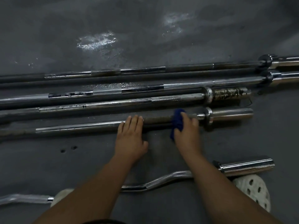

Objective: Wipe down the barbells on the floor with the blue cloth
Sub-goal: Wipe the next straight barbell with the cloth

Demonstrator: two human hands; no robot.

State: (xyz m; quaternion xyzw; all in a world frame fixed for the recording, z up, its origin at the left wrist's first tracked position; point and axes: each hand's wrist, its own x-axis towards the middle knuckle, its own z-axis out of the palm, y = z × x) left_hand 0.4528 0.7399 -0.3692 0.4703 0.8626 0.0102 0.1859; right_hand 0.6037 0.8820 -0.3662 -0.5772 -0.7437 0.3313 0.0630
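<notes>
Dark grey floor (145, 29), wet patches shining. Straight barbells (113, 104), four, laid side by side; the nearest barbell (77, 127) lies under both hands. Left hand (130, 136) — fingers straight and close together, laid flat on its shaft. Right hand (186, 131) — fingers curled over the blue cloth (177, 120), holding it round the same shaft, near the collar. Curved curl bars (161, 178), two, nearer the person, one passing beneath the right forearm. White perforated shoes (254, 189), two.
</notes>
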